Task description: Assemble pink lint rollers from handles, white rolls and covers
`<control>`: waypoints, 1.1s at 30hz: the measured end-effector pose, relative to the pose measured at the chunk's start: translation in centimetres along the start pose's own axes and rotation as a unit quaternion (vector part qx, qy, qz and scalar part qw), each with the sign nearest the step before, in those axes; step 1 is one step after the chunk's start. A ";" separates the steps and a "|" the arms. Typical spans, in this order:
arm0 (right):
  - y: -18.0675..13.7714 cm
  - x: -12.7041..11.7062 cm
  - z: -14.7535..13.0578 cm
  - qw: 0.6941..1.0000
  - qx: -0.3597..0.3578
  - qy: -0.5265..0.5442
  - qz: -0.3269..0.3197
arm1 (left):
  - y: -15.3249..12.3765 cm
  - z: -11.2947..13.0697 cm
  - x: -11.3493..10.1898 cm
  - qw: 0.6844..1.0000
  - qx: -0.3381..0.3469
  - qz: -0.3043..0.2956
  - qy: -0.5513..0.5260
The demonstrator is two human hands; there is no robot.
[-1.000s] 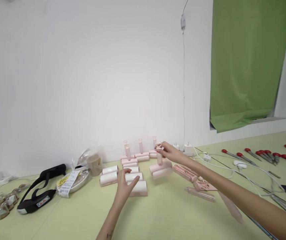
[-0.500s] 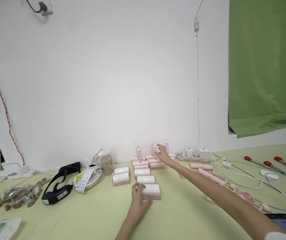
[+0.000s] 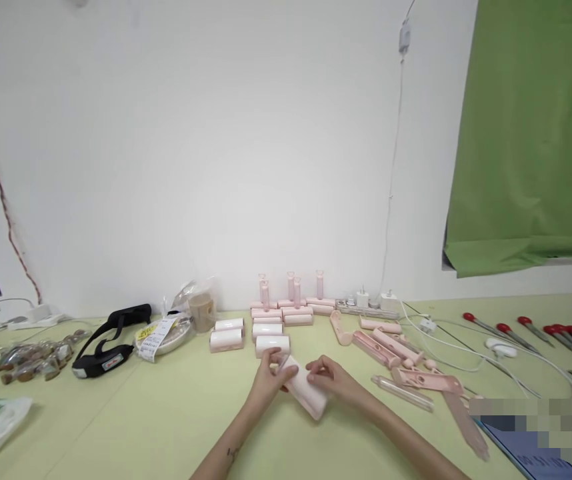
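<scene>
Between my hands a white roll in a pink casing, like a lint roller head (image 3: 306,393), is tilted just above the table. My left hand (image 3: 269,383) grips its upper left end with thumb and fingers. My right hand (image 3: 333,380) has its fingers bent together against the upper right side; the fingertips are partly hidden. Just behind stands a row of similar white rolls (image 3: 272,344). Farther back, several pink rollers (image 3: 298,316) lie near the wall, with clear pink upright tubes (image 3: 320,285) among them.
On the right lie pink handle parts (image 3: 429,380), a clear tube (image 3: 403,393), white cables (image 3: 446,353), red-handled tools (image 3: 516,337) and a phone (image 3: 521,447). To the left are a black strap (image 3: 111,340), a labelled bowl (image 3: 173,337), a cup (image 3: 201,312) and small wrapped items (image 3: 31,360).
My right hand has come back from the upright tubes to the front. My left hand has lifted the nearest roll off the table and tilted it; both hands now hold it.
</scene>
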State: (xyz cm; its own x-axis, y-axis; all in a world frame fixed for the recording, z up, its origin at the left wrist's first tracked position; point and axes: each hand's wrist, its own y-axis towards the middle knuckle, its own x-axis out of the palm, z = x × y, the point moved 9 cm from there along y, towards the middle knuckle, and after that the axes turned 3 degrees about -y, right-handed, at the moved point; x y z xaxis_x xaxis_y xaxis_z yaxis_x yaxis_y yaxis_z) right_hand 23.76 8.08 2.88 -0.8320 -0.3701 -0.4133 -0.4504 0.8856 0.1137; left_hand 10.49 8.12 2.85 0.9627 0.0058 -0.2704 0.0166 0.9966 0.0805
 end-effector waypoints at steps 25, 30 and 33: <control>-2.9 2.6 4.7 0.641 0.211 0.738 0.017 | 1.1 6.2 -4.2 0.999 0.020 0.020 0.017; -2.6 0.4 5.3 0.648 0.185 0.737 0.053 | -0.9 -0.8 -3.0 0.996 0.023 -0.031 -0.075; -2.8 0.3 4.9 0.650 0.183 0.735 0.060 | -2.1 -2.1 -1.2 0.994 0.019 -0.102 -0.028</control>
State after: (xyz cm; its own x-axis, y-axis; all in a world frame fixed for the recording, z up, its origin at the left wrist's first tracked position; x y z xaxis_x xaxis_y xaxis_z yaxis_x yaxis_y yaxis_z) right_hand 26.39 6.90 -1.99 -0.3845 0.0777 0.9198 -0.4701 0.8411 -0.2675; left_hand 8.69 6.15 0.96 0.9519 -0.2013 -0.2309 0.2217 0.9729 0.0656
